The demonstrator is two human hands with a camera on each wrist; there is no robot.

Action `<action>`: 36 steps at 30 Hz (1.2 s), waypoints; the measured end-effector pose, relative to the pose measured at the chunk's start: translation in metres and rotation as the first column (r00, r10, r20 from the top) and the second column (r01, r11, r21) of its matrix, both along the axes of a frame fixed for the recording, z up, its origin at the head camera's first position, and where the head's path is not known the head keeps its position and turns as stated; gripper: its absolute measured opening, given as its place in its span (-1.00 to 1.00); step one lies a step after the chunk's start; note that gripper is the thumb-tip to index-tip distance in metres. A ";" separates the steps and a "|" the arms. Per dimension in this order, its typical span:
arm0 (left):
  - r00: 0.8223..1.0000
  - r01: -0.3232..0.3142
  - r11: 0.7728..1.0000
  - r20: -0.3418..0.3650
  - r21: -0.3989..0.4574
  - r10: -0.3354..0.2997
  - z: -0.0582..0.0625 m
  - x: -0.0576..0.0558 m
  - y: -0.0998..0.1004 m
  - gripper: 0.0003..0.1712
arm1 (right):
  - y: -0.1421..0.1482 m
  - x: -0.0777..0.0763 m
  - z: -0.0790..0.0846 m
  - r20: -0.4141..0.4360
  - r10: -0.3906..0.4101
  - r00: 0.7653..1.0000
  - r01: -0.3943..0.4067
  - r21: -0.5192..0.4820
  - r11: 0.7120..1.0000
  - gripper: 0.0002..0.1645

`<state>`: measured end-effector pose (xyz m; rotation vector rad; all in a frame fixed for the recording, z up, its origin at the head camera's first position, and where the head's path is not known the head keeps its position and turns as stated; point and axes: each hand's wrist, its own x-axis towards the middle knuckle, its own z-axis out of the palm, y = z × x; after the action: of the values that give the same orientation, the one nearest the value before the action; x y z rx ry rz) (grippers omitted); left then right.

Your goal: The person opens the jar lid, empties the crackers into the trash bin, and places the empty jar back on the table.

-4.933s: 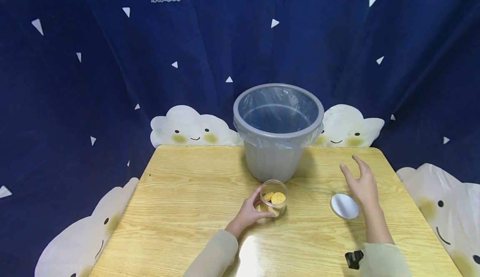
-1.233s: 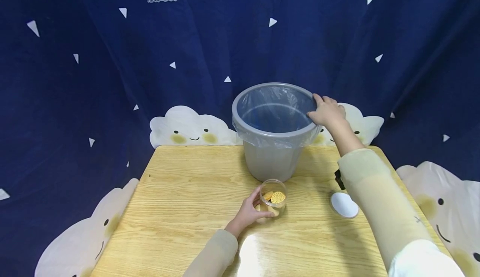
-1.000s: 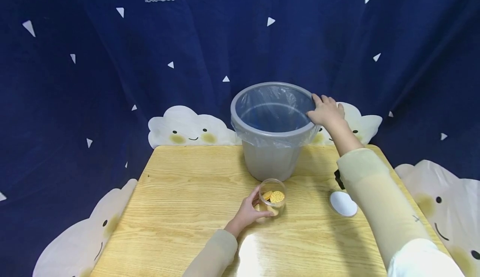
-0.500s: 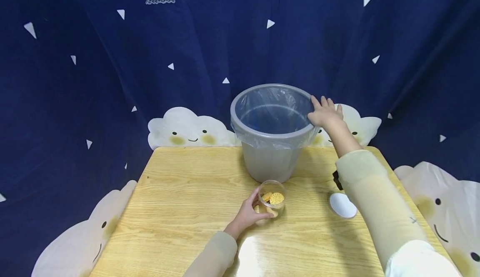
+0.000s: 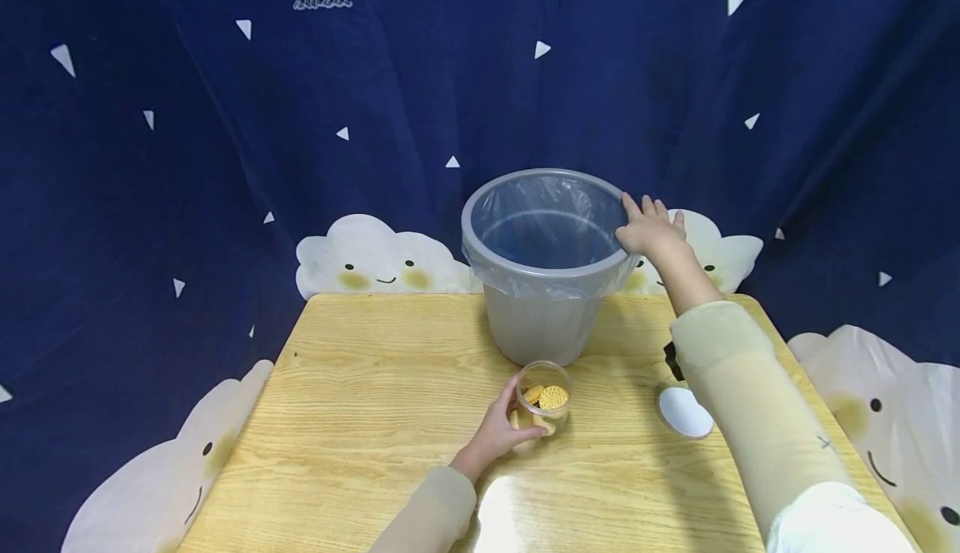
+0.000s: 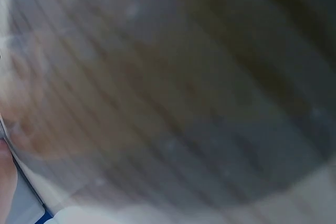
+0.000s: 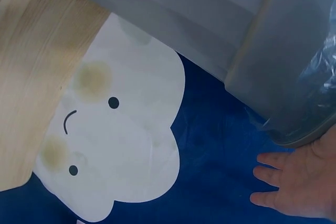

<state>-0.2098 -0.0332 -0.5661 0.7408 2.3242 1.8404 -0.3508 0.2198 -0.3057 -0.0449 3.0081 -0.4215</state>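
Note:
My left hand [image 5: 497, 428] grips a clear round jar [image 5: 564, 410] from its left side, thumb at the front. Yellow round biscuits [image 5: 553, 397] lie inside the lidless jar, which stands on the table. The left wrist view is blurred and mostly filled by a see-through surface. Behind the jar stands a grey trash bin [image 5: 540, 320] lined with a clear bag. My right hand [image 5: 651, 230] rests on the bin's right rim, fingers spread. In the right wrist view, several fingers [image 7: 269, 176] stretch straight out past the rim. A white round lid [image 5: 684, 412] lies beneath my right forearm.
The wooden table [image 5: 360, 386] carries the jar, bin and lid. A dark blue curtain [image 5: 405, 78] hangs behind it, with white cloud shapes [image 5: 360, 245] along the table's edges. A small black device [image 5: 672, 361] sits at my right wrist.
Since the oldest frame, my right hand has gone from above the lid up and forward to the bin's rim, and stayed there. My left hand keeps its hold on the jar.

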 end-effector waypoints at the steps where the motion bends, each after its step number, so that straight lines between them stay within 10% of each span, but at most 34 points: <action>1: 1.000 0.000 1.000 -0.004 -0.002 0.000 0.002 0.001 0.000 0.02 | 0.000 0.000 0.000 0.001 0.000 1.000 0.000 0.000 1.000 -0.19; 17: 1.000 -0.018 0.999 -0.016 0.030 0.018 -0.001 0.006 0.008 0.04 | -0.001 0.000 -0.001 0.004 -0.006 1.000 0.006 -0.016 1.000 -0.19; 36: 0.982 -0.185 0.982 0.029 -0.046 0.187 -0.030 -0.004 0.022 0.11 | -0.001 0.001 -0.001 -0.002 -0.010 1.000 0.010 -0.025 1.000 -0.19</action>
<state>-0.2143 -0.0110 -0.5964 0.4984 2.4787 1.8502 -0.3499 0.2189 -0.3070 -0.0325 3.0069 -0.4604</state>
